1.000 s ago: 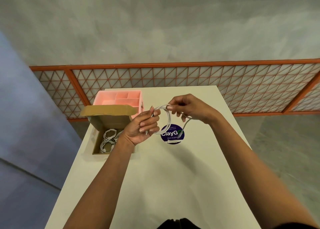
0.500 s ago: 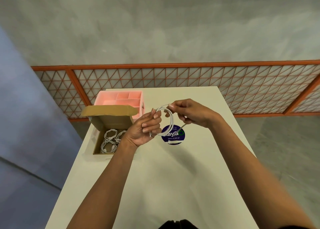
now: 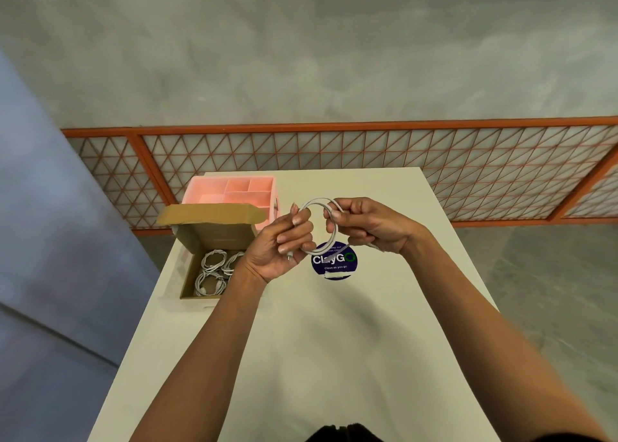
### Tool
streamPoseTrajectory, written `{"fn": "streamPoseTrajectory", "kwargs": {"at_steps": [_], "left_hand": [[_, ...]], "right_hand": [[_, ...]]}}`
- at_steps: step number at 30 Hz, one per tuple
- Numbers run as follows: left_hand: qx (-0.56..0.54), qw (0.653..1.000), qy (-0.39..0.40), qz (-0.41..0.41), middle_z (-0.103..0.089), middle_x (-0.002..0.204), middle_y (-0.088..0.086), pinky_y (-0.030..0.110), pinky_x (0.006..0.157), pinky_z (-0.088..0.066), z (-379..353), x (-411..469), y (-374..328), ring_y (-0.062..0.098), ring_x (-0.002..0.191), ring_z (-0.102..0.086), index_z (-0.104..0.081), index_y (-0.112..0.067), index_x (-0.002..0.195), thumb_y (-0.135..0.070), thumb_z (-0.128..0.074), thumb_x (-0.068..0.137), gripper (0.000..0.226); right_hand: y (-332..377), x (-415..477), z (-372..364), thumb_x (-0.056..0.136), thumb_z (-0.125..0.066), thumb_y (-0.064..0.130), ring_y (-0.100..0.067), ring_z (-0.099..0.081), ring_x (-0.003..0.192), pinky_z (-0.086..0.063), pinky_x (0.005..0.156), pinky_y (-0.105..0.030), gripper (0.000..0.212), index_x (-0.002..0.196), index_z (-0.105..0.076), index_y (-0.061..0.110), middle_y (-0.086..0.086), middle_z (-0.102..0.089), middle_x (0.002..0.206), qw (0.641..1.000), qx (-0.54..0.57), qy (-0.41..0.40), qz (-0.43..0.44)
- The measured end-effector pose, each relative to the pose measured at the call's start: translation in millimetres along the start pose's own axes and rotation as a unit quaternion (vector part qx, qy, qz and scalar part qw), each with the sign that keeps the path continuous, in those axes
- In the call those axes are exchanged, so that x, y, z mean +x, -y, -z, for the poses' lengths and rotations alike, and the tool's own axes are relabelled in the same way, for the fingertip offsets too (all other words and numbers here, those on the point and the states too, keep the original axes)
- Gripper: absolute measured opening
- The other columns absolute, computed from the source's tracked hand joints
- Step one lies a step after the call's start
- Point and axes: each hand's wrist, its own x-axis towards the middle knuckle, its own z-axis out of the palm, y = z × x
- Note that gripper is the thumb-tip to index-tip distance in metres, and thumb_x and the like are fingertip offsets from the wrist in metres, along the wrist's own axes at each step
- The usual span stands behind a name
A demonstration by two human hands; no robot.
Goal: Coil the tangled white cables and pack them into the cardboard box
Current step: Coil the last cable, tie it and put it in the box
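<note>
white cable point(image 3: 318, 201) pinched by left hand point(image 3: 278, 245), right hand point(image 3: 369, 225); cardboard box point(image 3: 214, 237) beside pink tray point(image 3: 208, 195).

Soft even light, wide-angle edge distortion

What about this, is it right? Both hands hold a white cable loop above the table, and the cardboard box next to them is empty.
Not quite. The cardboard box is not empty: the head view shows coiled white cables lying in it. The rest is right: the left hand and right hand hold a white cable loop above the table.
</note>
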Motion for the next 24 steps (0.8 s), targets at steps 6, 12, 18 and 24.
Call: {"fn": "streamPoseTrajectory", "kwargs": {"at_steps": [6,12,18,24], "left_hand": [[-0.002,1.000,0.008,0.005,-0.037,0.052,-0.003,0.023,0.069,-0.046,2.3,1.1,-1.3,0.009,0.041,-0.033,-0.051,-0.008,0.086,-0.023,-0.032,0.104,0.030],[0.033,0.999,-0.020,0.005,-0.037,0.050,-0.005,0.024,0.073,-0.050,1.7,0.0,2.6,0.008,0.041,-0.035,-0.054,-0.010,0.084,-0.021,-0.021,0.103,0.039],[0.042,0.999,-0.031,0.011,-0.033,0.050,-0.008,0.021,0.066,-0.049,4.6,-1.1,1.4,0.008,0.038,-0.029,-0.055,-0.012,0.083,-0.022,-0.025,0.102,0.037],[0.065,0.997,-0.024,0.039,-0.031,0.048,-0.008,0.018,0.059,-0.045,7.3,-4.7,8.6,0.001,0.036,-0.044,-0.056,-0.012,0.082,-0.027,-0.047,0.098,0.024]], "right_hand": [[-3.3,1.5,1.6,0.093,-0.051,0.020,-0.002,-0.026,0.039,-0.023,0.036,-0.011,0.014,0.088,-0.057,0.009,-0.006,-0.048,0.070,1.000,-0.001,0.004,-0.012],[-0.2,1.4,0.9,0.100,-0.045,0.020,-0.003,-0.023,0.043,-0.018,0.039,-0.015,0.022,0.084,-0.057,0.012,0.004,-0.047,0.066,0.996,-0.081,-0.042,-0.016],[4.1,2.1,-0.5,0.098,-0.049,0.031,-0.005,-0.022,0.046,-0.017,0.040,-0.016,0.026,0.100,-0.062,0.009,0.004,-0.063,0.081,0.986,-0.128,-0.100,-0.034],[32.7,1.5,-5.3,0.094,-0.057,0.028,0.002,-0.044,0.040,-0.032,0.045,-0.009,0.026,0.097,-0.071,0.007,0.002,-0.057,0.076,0.932,-0.286,-0.218,0.044]]}}
